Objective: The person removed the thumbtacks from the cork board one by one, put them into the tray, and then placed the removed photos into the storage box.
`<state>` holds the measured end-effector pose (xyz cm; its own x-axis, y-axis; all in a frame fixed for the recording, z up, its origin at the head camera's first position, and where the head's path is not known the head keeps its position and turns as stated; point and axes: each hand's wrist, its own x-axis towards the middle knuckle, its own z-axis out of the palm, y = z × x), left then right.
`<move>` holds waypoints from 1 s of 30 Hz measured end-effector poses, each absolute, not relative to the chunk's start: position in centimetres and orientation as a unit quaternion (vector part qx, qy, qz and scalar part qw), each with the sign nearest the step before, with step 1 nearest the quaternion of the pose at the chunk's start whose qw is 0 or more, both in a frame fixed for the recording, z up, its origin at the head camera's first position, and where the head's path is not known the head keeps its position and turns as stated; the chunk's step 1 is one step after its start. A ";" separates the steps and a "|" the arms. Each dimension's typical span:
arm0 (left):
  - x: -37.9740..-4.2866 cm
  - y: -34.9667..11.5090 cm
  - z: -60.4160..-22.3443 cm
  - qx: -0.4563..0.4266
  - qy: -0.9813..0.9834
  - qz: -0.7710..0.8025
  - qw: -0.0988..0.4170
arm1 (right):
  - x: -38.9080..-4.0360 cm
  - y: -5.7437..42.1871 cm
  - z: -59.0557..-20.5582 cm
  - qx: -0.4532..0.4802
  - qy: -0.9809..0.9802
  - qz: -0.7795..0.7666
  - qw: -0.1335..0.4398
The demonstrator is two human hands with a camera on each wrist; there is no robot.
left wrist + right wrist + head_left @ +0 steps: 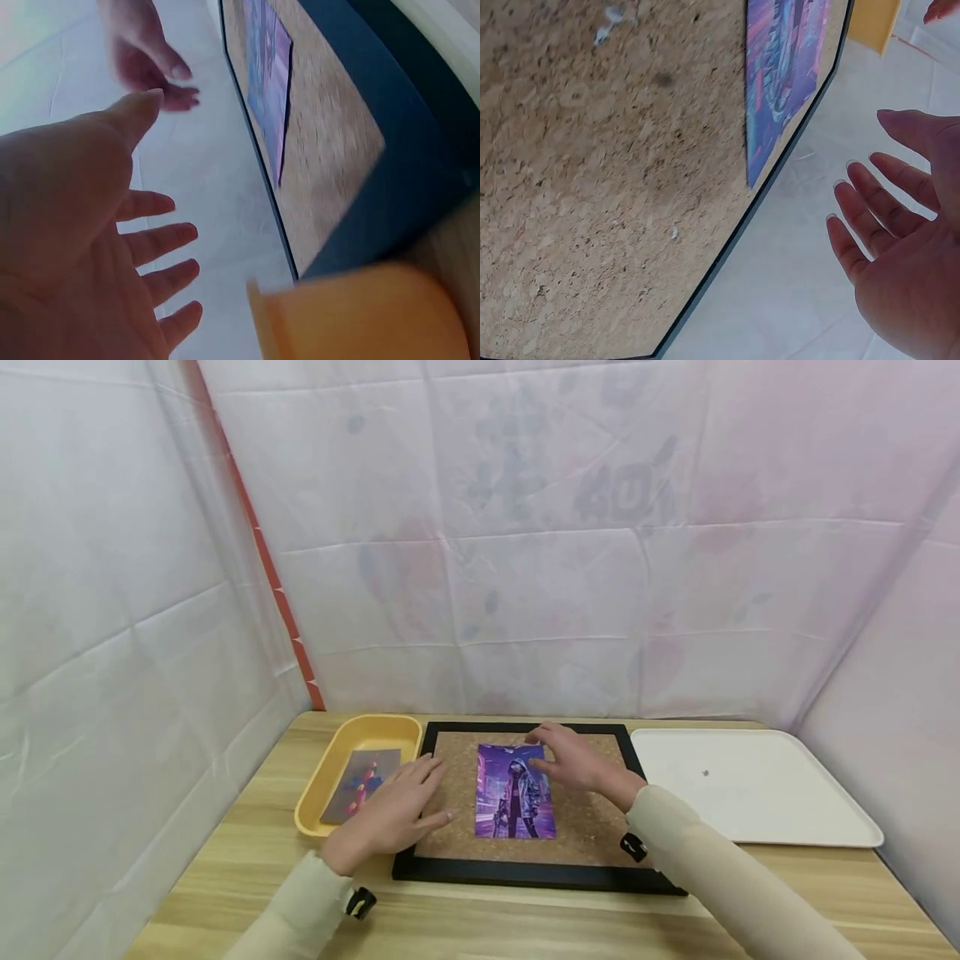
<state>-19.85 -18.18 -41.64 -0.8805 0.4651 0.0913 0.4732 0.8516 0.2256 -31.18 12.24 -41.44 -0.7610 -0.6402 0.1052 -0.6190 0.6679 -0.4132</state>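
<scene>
Even, diffuse light – mild blur

Forearms (731, 877) extended forward; left hand (393, 814), fingers (161, 241) spread; right hand (573, 760), fingers (862, 216) slightly bent.

purple print (515, 793) | hooded figure, neon city | lying face up | near middle of black-framed corkboard (588, 835)

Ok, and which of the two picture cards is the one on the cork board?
The mostly purple card with the hooded standing figure, lying on the cork board. The other, a greyish card with pink and blue, lies in the yellow tray.
</scene>
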 end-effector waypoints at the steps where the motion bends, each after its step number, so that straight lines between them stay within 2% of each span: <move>1: -20.0 -17.8 -41.8 -0.243 -0.962 -0.119 0.012 | -31.3 12.3 -41.5 -0.342 0.914 -0.217 0.025; 11: -21.5 -14.7 -42.6 -0.245 -0.963 -0.111 -0.003 | -33.0 12.2 -42.3 -0.336 0.913 -0.231 0.029; 30: -23.8 -11.4 -44.4 -0.207 -0.962 -0.140 -0.105 | -35.7 9.7 -43.3 -0.328 0.914 -0.233 0.060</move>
<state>-23.78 -11.42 -44.38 -0.8921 0.4283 -0.1437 0.3695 0.8747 0.3136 -35.71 9.72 -43.28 -0.7778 -0.6270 0.0440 -0.5715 0.6763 -0.4647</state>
